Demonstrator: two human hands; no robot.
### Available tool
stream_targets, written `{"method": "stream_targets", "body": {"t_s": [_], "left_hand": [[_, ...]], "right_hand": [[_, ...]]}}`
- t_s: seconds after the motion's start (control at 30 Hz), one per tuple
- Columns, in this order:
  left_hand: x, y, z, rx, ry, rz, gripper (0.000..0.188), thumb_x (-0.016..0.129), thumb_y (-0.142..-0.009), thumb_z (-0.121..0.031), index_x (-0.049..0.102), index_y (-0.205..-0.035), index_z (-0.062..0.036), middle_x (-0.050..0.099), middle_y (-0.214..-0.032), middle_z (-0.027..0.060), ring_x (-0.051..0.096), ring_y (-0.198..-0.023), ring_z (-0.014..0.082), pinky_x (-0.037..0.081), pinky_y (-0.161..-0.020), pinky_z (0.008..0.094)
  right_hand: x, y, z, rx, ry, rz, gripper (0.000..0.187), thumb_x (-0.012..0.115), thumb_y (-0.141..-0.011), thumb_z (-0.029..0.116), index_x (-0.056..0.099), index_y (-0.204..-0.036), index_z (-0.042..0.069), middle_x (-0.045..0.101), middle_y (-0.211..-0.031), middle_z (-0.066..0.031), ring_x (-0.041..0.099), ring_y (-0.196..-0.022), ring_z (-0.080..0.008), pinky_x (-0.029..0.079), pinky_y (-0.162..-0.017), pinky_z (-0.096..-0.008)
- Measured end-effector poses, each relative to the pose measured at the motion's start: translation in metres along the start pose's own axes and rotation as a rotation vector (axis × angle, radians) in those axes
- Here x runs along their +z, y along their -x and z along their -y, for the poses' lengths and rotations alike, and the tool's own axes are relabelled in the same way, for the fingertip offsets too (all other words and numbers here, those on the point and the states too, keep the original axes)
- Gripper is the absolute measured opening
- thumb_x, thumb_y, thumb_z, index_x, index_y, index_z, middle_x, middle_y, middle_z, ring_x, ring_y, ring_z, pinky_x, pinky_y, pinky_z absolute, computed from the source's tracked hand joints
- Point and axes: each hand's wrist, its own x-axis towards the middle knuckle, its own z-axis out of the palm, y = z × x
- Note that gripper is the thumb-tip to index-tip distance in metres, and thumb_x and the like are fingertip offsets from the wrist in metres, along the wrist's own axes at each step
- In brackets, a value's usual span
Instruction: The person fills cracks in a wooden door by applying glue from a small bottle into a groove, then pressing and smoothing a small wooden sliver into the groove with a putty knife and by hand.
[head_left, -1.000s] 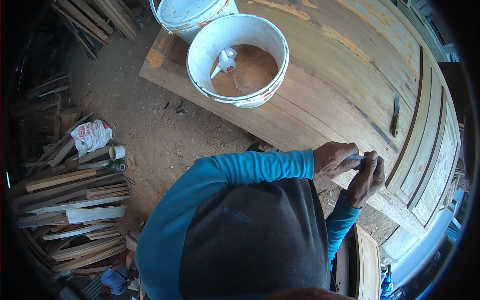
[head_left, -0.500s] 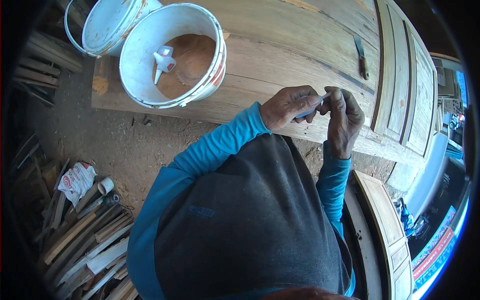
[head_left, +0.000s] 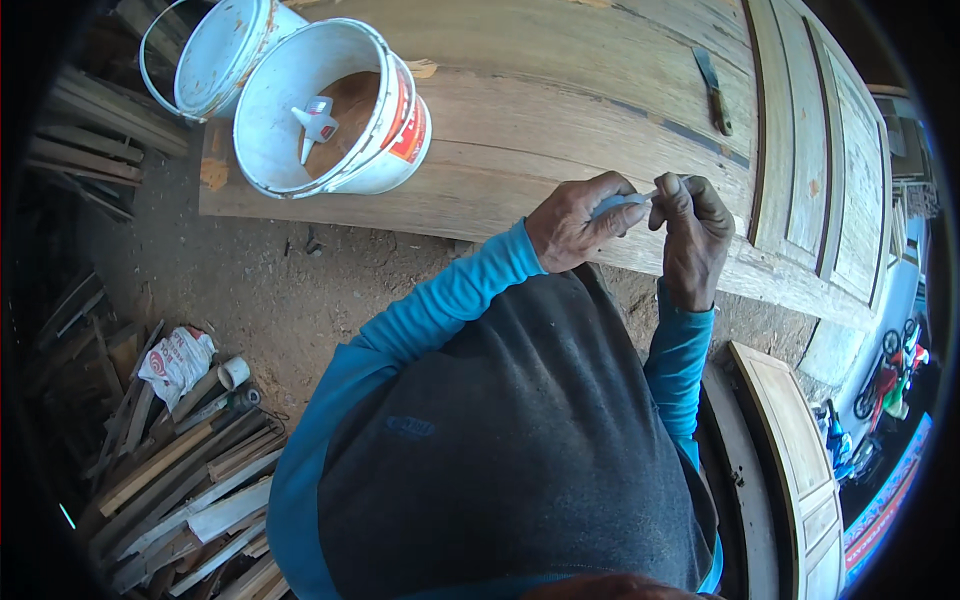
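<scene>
My left hand [head_left: 584, 222] is closed around a small pale squeeze bottle [head_left: 614, 204], most of which its fingers hide. The bottle's thin nozzle points right, toward my right hand [head_left: 694, 235]. Thumb and fingers of that right hand pinch together at the nozzle's tip. Both hands are above the near edge of a wooden door panel [head_left: 490, 130] lying flat. Another small white bottle with a long pointed nozzle [head_left: 318, 124] lies inside a white bucket [head_left: 385, 170], on brown powder [head_left: 352, 105].
A scraper with a wooden handle [head_left: 714, 92] lies on the panel's far side. Behind the open bucket is a second white pail [head_left: 215, 60]. Scrap wood [head_left: 200, 490] and a white plastic bag [head_left: 178, 365] pile up at lower left. Another panelled door [head_left: 790, 430] leans at lower right.
The whole view has shifted a little, and parked motorcycles now show at the right edge. My left fingers have shifted slightly on the bottle; my right hand still pinches its tip.
</scene>
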Motion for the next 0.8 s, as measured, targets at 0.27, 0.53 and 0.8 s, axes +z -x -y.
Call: {"method": "stream_targets", "body": {"t_s": [0.27, 0.53, 0.8], "left_hand": [[-0.006, -0.003, 0.031, -0.196, 0.528, 0.202, 0.048, 0.054, -0.110, -0.045, 0.066, -0.112, 0.0012, 0.066, -0.090, 0.0065, 0.061, -0.082, 0.0128, 0.048, -0.071, 0.0256], [-0.037, -0.024, 0.060, 0.106, -0.142, -0.259, 0.036, 0.079, -0.097, -0.029, 0.071, -0.120, -0.0020, 0.071, -0.104, 0.0048, 0.066, -0.095, 0.0131, 0.055, -0.087, 0.0297], [-0.070, -0.039, 0.075, 0.001, -0.410, -0.358, 0.034, 0.085, -0.092, -0.023, 0.070, -0.113, -0.0022, 0.076, -0.101, 0.0071, 0.071, -0.096, 0.0159, 0.057, -0.088, 0.0314]], "right_hand": [[-0.048, -0.010, 0.007, -0.136, -0.050, -0.083, 0.030, 0.071, -0.103, 0.022, 0.073, -0.109, -0.007, 0.070, -0.086, -0.0076, 0.061, -0.071, -0.0113, 0.047, -0.068, -0.0250], [-0.090, 0.009, -0.048, 0.018, 0.493, -0.190, 0.028, 0.077, -0.098, 0.024, 0.068, -0.090, -0.001, 0.060, -0.070, -0.0031, 0.054, -0.061, -0.0100, 0.044, -0.057, -0.0286], [-0.095, 0.039, -0.091, 0.076, 0.800, -0.191, 0.028, 0.073, -0.096, 0.025, 0.066, -0.091, -0.002, 0.065, -0.074, -0.0174, 0.065, -0.067, -0.0278, 0.050, -0.065, -0.0423]]}}
